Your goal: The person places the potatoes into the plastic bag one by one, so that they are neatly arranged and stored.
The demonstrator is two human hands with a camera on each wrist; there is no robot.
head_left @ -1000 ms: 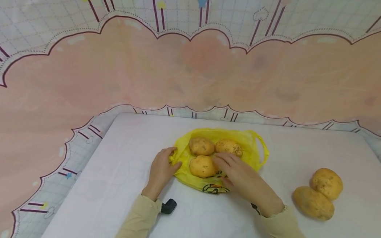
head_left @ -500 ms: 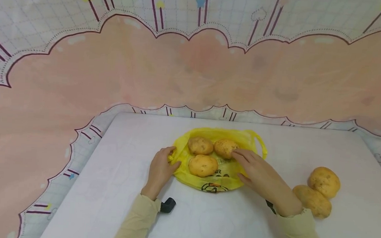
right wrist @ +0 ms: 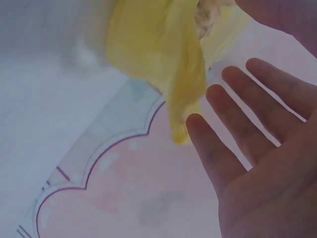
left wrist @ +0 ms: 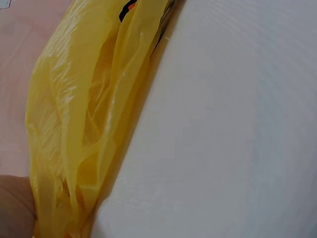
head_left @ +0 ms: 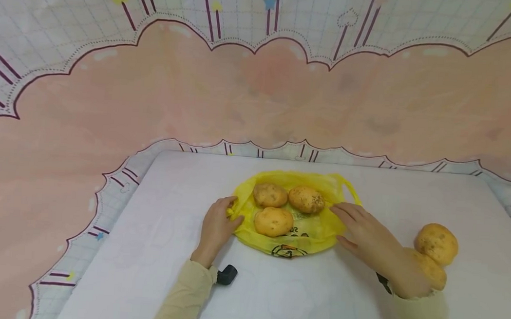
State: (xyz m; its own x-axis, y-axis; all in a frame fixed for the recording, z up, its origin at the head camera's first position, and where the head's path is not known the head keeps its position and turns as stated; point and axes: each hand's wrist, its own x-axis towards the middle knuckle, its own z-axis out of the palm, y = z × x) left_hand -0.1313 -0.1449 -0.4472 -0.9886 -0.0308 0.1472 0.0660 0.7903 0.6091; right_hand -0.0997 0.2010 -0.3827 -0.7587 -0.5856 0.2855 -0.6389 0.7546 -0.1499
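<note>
A yellow plastic bag (head_left: 255, 239) lies on the table with its mouth spread, three potatoes resting in it: a back left potato (head_left: 270, 195), a back right potato (head_left: 306, 199) and a front potato (head_left: 273, 221). My left hand (head_left: 216, 230) grips the bag's left edge; in the left wrist view the thumb (left wrist: 15, 206) lies against the bunched plastic. At the bag's right side is my right hand (head_left: 367, 237), holding nothing. The right wrist view shows its fingers (right wrist: 218, 148) straight and spread beside the yellow plastic.
To the right, on the white table (head_left: 151, 280), lie two more potatoes: one behind (head_left: 436, 244) and one in front (head_left: 434, 273), partly hidden by the right forearm. A patterned cloth (head_left: 259, 96) hangs behind the table.
My right hand has moved right, away from the front potato, past the back right one, to the bag's right edge. The left hand and the potatoes have stayed in place.
</note>
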